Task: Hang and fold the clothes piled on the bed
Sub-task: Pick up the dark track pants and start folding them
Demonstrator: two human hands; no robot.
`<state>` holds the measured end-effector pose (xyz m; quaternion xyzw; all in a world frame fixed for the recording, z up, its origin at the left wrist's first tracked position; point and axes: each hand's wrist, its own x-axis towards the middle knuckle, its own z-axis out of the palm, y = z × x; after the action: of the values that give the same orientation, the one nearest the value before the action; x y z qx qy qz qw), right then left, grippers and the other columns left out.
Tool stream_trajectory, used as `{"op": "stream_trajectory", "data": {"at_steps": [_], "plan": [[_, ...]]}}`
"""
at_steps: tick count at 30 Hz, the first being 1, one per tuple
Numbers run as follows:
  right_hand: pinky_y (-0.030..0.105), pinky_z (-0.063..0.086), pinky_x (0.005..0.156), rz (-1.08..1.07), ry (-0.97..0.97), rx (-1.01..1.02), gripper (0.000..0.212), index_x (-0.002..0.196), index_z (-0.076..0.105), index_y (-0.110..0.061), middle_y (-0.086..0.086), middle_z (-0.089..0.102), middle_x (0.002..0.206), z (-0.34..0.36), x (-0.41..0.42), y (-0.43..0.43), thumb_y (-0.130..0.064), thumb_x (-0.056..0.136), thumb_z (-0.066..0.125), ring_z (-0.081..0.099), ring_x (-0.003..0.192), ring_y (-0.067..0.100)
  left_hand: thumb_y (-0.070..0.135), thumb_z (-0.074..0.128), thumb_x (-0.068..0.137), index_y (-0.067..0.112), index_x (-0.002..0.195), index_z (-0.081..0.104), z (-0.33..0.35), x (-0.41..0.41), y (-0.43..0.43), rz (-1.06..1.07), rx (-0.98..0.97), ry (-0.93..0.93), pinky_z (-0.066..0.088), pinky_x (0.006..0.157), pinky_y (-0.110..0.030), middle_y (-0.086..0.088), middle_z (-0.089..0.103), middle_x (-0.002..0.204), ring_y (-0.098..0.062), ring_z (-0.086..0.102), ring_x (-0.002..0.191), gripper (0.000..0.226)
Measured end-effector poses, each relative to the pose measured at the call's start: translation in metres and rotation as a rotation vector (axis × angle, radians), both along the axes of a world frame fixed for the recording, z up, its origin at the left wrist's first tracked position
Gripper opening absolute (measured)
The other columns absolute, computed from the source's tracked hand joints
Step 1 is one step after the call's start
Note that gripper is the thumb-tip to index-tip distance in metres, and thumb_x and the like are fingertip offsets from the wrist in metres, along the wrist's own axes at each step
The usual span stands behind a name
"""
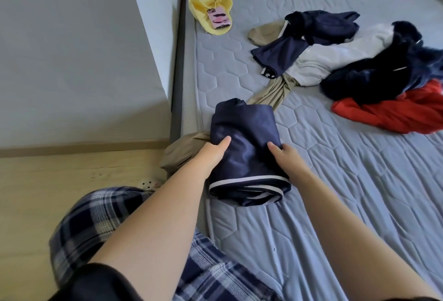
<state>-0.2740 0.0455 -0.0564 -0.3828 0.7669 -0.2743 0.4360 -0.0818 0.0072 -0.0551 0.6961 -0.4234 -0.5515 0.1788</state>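
A knee in plaid trousers (pixel 91 219) is beside the mattress's (pixel 347 181) near left edge. Beyond it, the left hand (pixel 212 155) and right hand (pixel 288 158) clamp the sides of a folded navy garment (pixel 247 133), thumbs on top, at that left edge beside a khaki garment (pixel 182 149). The clothes pile (pixel 359 61) lies towards the right edge.

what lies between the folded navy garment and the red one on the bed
Only bare mattress between the folded navy garment and the red garment, seen in the head view.

On the bed (pixel 335 181), the folded garment (pixel 244 133) lies front left, the clothes pile (pixel 359 61) behind right, and a phone (pixel 219 18) on a cloth (pixel 200 8) behind left.
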Motion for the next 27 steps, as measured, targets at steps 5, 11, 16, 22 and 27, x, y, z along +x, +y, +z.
{"op": "stream_trajectory", "data": {"at_steps": [5,11,16,22,27], "plan": [[0.046,0.051,0.093,0.127,-0.368,0.321,0.039,0.121,0.057,-0.003,0.017,0.066,0.116,-0.015,0.002,0.021,-0.032,0.095,0.056,0.063,0.106,0.033,0.058,0.059,0.082,0.007,0.125,0.055,-0.007,0.0,-0.001,-0.055,-0.182,-0.175,0.043,0.084,-0.032,-0.012,0.063,0.12,-0.032,0.057,0.11,0.067],[0.025,0.042,0.05,-0.125,-0.281,0.019,0.046,0.091,0.057,-0.013,0.003,0.05,0.07,0.0,-0.016,-0.003,-0.058,0.086,0.056,0.051,0.056,0.017,0.057,0.055,0.087,0.016,0.122,0.056,-0.01,0.005,0.002,-0.283,-0.414,-0.315,0.039,0.077,-0.029,-0.009,0.066,0.113,-0.032,0.059,0.105,0.054],[0.028,0.041,0.056,-0.199,-0.065,-0.077,0.041,0.078,0.06,-0.008,0.0,0.06,0.074,-0.014,-0.003,-0.023,-0.048,0.088,0.058,0.056,0.067,0.014,0.058,0.048,0.09,0.018,0.15,0.01,0.0,-0.003,0.012,-0.253,-0.527,-0.736,0.043,0.083,-0.042,-0.014,0.046,0.136,-0.035,0.05,0.118,0.082],[0.031,0.028,0.056,-0.1,0.198,-0.043,0.046,0.062,0.047,-0.006,0.005,0.05,0.062,-0.029,-0.009,-0.027,-0.035,0.097,0.05,0.048,0.064,0.022,0.064,0.028,0.091,0.017,0.153,0.006,0.0,-0.032,0.032,-0.786,-0.868,-0.845,0.005,0.115,-0.054,-0.008,0.001,0.16,-0.027,-0.002,0.147,0.081],[0.029,0.031,0.054,-0.191,0.323,-0.104,0.038,0.074,0.052,-0.007,0.001,0.053,0.064,-0.039,-0.013,-0.018,-0.041,0.093,0.054,0.052,0.066,0.021,0.074,0.022,0.086,0.019,0.152,-0.004,-0.023,-0.035,0.045,-1.022,-0.702,-0.895,-0.009,0.112,-0.057,-0.006,-0.015,0.159,-0.026,-0.02,0.144,0.09]]}}
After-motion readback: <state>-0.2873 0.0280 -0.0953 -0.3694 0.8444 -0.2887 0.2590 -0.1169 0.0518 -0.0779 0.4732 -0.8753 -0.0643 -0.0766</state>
